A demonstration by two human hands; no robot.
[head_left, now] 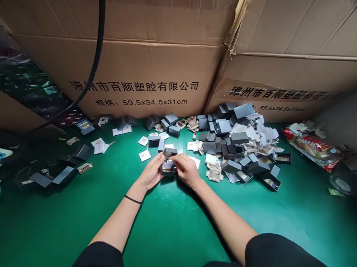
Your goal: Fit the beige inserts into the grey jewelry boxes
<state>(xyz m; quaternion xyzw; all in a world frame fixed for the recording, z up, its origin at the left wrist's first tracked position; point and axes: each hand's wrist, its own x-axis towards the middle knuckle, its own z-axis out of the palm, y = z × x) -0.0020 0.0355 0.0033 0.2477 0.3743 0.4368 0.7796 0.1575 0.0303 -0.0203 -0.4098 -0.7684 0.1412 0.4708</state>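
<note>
Both hands meet at the middle of the green table (171,229). My left hand (152,172) and my right hand (184,169) are closed around a small dark grey box (168,166) with a pale insert inside. Its lid (169,152) stands tilted up just above the fingers. A thin black band circles my left wrist. To the right lies a pile of small grey boxes (239,146) mixed with white and tan card inserts.
Two large cardboard cartons (151,71) with printed lettering wall off the back. Loose white cards (144,155) and dark box parts (55,174) lie at left. A red printed bag (313,148) sits at right. A black cable (98,54) hangs at upper left.
</note>
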